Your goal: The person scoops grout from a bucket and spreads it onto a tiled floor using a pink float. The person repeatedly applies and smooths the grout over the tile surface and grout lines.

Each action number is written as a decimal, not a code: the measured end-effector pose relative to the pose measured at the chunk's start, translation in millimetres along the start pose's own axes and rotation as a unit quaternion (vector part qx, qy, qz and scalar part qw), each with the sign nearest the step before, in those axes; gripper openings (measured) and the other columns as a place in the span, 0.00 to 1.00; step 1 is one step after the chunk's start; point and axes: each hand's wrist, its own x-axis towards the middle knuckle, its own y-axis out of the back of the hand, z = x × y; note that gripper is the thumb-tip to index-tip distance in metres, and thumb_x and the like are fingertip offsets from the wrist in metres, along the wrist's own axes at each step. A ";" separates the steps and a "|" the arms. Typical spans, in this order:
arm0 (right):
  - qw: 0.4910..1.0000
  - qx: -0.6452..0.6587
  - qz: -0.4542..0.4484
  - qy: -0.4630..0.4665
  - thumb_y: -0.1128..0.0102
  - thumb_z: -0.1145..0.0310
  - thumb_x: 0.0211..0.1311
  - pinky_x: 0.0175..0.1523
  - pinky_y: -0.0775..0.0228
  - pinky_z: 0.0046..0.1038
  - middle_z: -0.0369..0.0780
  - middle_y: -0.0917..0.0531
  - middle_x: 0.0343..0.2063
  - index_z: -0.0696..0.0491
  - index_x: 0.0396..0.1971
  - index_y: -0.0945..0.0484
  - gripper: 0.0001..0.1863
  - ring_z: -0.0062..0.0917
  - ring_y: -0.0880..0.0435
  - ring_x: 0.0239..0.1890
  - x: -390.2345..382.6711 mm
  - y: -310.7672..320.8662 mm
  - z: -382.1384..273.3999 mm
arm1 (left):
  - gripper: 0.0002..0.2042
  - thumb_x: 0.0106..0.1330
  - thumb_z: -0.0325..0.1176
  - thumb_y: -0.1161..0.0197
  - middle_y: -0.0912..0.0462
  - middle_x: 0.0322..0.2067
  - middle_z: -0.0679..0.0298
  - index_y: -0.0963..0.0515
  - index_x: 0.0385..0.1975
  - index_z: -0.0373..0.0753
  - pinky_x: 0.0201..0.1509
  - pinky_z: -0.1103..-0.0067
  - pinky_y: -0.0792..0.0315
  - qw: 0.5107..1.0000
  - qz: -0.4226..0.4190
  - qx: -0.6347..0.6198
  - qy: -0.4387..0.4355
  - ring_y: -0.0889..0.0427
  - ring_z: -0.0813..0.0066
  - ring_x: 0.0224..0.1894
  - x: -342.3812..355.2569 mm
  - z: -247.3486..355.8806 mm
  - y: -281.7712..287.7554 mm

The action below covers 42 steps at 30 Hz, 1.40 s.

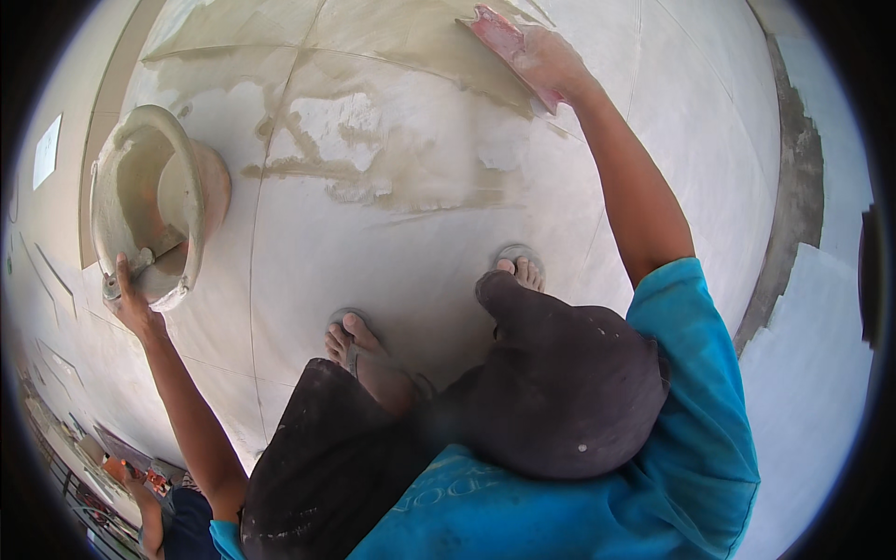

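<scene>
My right hand (pixel 551 65) grips a pink, grout-smeared float (pixel 495 30) against the pale tiled floor (pixel 327 233), on a patch of wet beige-grey material (pixel 411 47). At the left, my left hand (pixel 135 303) is closed at the near rim of a plaster-crusted bucket (pixel 191 163). A scraper (pixel 166 245) lies across the bucket's inside by that hand; whether my fingers also hold its handle is unclear. My two sandalled feet stand between my hands, below the smeared area.
A co-worker's arm (pixel 149 518) and dark clothing show at the lower left, near assorted items and a railing (pixel 70 499). A small white square (pixel 47 149) is on the far-left surface. A rough grey strip (pixel 795 168) borders the tiles at the right.
</scene>
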 end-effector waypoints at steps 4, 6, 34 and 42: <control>0.989 -0.106 0.004 0.102 0.58 0.74 0.56 0.31 0.34 0.37 0.42 0.19 0.26 0.30 0.61 0.28 0.32 0.33 0.22 0.23 -11.8 -12.1 -17.4 | 0.28 0.57 0.36 0.27 0.22 0.47 0.51 0.30 0.52 0.27 0.50 0.71 0.23 1.000 0.009 -0.001 -0.008 0.20 0.64 0.47 -1.7 2.4 -3.9; 0.977 -0.152 0.018 0.149 0.59 0.80 0.50 0.27 0.34 0.35 0.42 0.23 0.22 0.22 0.65 0.37 0.43 0.33 0.25 0.19 -12.0 -24.3 -16.6 | 0.28 0.57 0.36 0.26 0.22 0.46 0.52 0.31 0.52 0.27 0.50 0.71 0.23 1.000 0.016 0.002 -0.008 0.20 0.65 0.46 -1.3 2.3 -4.9; 0.976 -0.146 0.051 0.156 0.47 0.73 0.50 0.38 0.25 0.42 0.47 0.16 0.31 0.43 0.52 0.22 0.25 0.42 0.16 0.35 16.9 -19.8 -45.6 | 0.36 0.55 0.38 0.25 0.25 0.48 0.49 0.40 0.56 0.26 0.51 0.72 0.24 0.999 0.018 0.034 -0.015 0.21 0.64 0.47 -8.7 9.7 -9.3; 0.968 -0.185 0.020 0.167 0.46 0.73 0.54 0.36 0.24 0.44 0.47 0.15 0.28 0.46 0.48 0.20 0.19 0.44 0.15 0.32 -5.0 -52.3 -80.8 | 0.37 0.54 0.38 0.24 0.26 0.50 0.48 0.40 0.57 0.27 0.54 0.70 0.25 0.999 0.014 0.030 -0.006 0.21 0.62 0.49 0.1 2.0 2.3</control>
